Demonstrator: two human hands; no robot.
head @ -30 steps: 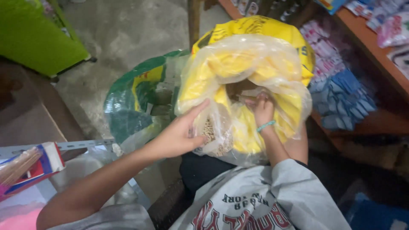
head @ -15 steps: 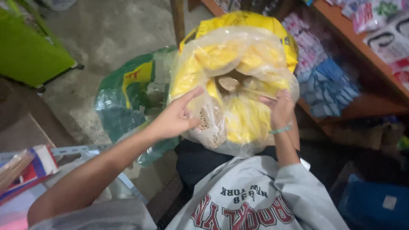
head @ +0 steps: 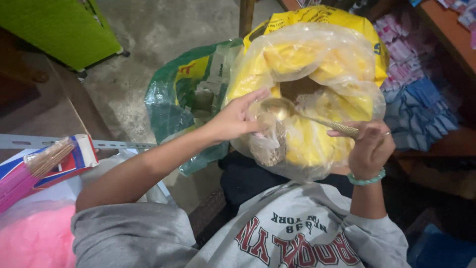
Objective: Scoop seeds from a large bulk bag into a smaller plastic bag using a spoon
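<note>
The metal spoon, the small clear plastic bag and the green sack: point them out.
Metal spoon (head: 277,106), head view, on its bowl.
Small clear plastic bag (head: 268,144), head view, on its filled bottom.
Green sack (head: 171,106), head view, on its side.

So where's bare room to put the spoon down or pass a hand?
Bare concrete floor lies open between the green panel and the green sack. The lap is crowded: the left hand holds the small clear bag, the right hand the spoon, against the yellow sack. Incense sticks fill the left edge, packets the right.
</note>
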